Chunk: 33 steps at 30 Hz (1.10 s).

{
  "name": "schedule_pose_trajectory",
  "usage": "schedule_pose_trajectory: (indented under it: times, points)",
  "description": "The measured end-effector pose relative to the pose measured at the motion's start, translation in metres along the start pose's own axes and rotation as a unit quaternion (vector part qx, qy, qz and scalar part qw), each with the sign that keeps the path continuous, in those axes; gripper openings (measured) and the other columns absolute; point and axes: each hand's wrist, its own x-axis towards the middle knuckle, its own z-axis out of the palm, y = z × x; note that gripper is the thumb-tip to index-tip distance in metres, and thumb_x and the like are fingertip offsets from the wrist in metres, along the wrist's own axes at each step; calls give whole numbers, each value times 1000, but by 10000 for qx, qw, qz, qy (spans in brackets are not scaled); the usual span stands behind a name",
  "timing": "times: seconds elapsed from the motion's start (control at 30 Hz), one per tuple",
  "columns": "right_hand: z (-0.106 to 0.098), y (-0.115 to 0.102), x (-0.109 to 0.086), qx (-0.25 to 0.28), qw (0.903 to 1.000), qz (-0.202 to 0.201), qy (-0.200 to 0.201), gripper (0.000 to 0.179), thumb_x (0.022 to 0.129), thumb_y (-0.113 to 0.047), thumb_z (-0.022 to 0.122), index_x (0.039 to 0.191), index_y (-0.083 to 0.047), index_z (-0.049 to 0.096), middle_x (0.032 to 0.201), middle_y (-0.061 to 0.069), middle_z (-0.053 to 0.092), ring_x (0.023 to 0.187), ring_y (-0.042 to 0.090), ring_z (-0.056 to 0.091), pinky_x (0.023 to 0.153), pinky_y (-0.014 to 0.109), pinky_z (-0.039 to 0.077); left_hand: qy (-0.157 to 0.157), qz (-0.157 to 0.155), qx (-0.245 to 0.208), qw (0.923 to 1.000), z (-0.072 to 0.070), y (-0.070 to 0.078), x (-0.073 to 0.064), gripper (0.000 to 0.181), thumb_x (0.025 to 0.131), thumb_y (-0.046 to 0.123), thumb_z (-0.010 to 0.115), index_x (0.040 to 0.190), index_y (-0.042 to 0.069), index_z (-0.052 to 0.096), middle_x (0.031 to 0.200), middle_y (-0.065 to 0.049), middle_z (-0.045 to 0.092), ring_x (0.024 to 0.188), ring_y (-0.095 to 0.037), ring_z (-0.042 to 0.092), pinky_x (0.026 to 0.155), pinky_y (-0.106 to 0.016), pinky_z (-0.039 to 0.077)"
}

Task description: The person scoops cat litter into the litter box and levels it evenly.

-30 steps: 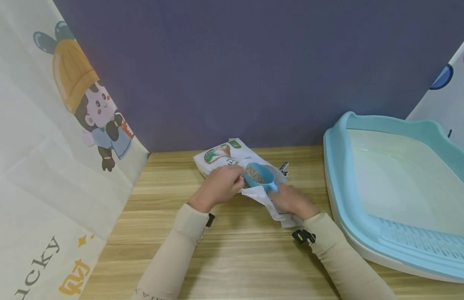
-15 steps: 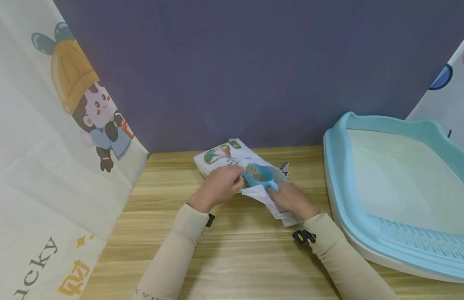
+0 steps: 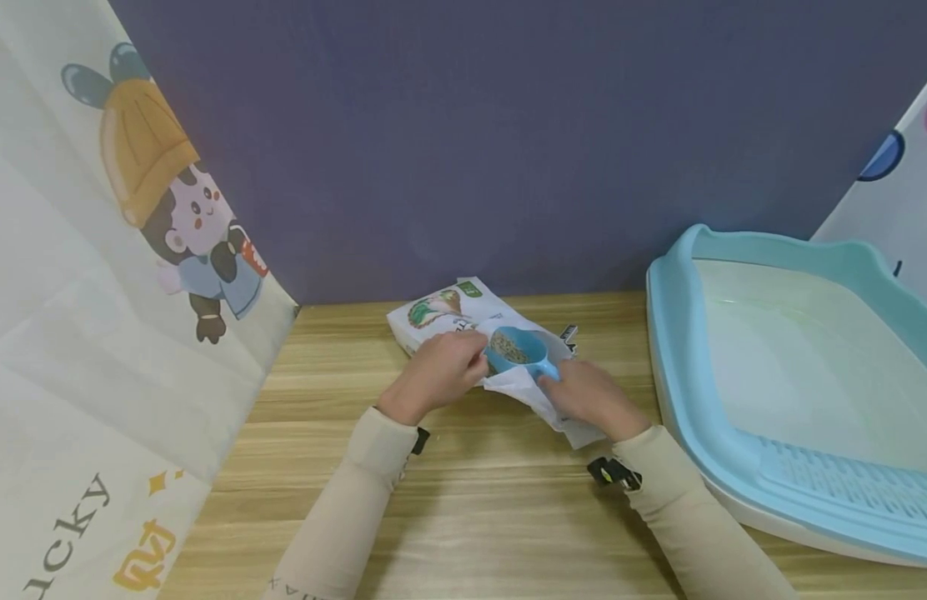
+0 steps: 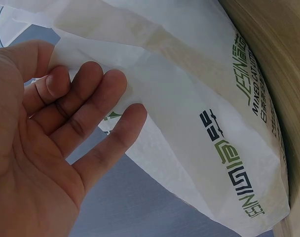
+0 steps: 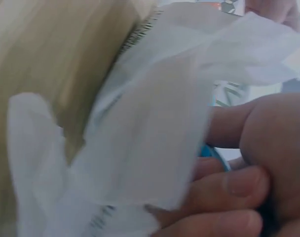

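A white printed bag of cat litter [image 3: 474, 307] lies on the wooden table with its torn mouth turned to the right. My left hand [image 3: 443, 371] pinches the edge of that mouth between thumb and index finger, as the left wrist view also shows. In my right hand [image 3: 589, 397] is the handle of a blue scoop [image 3: 536, 347], whose cup sits inside the bag's mouth. Greyish-brown pellets [image 3: 512, 347] partly fill the cup. Loose bag film [image 5: 150, 118] hides most of the scoop in the right wrist view.
A large light-blue and white litter box [image 3: 677, 333] stands on the right of the table [image 3: 463, 517]. Behind the bag rises a dark wall [image 3: 478, 150]. At the left hangs a white sheet [image 3: 81, 333] with a cartoon print.
My right hand has shifted slightly rightward, and the scoop's handle tilts a little differently. The bag's loose flap has risen slightly beneath that hand. The left hand stays in place.
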Motion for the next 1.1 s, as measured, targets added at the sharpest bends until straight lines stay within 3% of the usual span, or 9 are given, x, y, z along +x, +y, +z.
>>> schedule_pose_trajectory:
  times: [0.13,0.33,0.6,0.87,1.1]
  points:
    - [-10,-4,-8,-229,9997,-130,-5,31,103,-34,48,91,-6,57,74,7,51,66,22,50,58,31,38,-28,9,-4,10000,-2,0,-2,27,93,6,51,71,17,40,66,4,33,57,-7,27,56,-22,27]
    - [-22,-7,-26,-209,9994,-259,-67,33,103,-35,48,79,-13,50,70,4,45,61,18,42,56,31,35,-83,64,14,9999,-3,0,-9,26,93,6,51,72,17,40,66,4,33,57,-7,27,56,-22,27]
    - [-40,-12,-49,-124,9997,-163,-112,38,103,-38,49,73,-15,42,69,2,42,60,17,39,57,32,34,-100,146,9,9998,-6,-1,-18,26,93,6,51,72,17,40,66,4,34,58,-7,28,56,-22,27]
    - [-60,-9,-58,-487,9983,-303,-86,31,102,-40,53,90,-13,61,79,3,55,77,20,54,68,36,43,-59,167,43,9998,-6,0,-18,27,92,6,51,71,18,39,66,5,33,58,-7,27,56,-22,28]
    - [-75,-2,-70,-477,9984,-256,-141,32,101,-43,54,83,-16,57,72,0,46,66,17,47,61,32,37,-68,168,65,9998,-5,-1,-18,27,92,7,51,70,18,39,66,5,35,58,-6,30,56,-22,29]
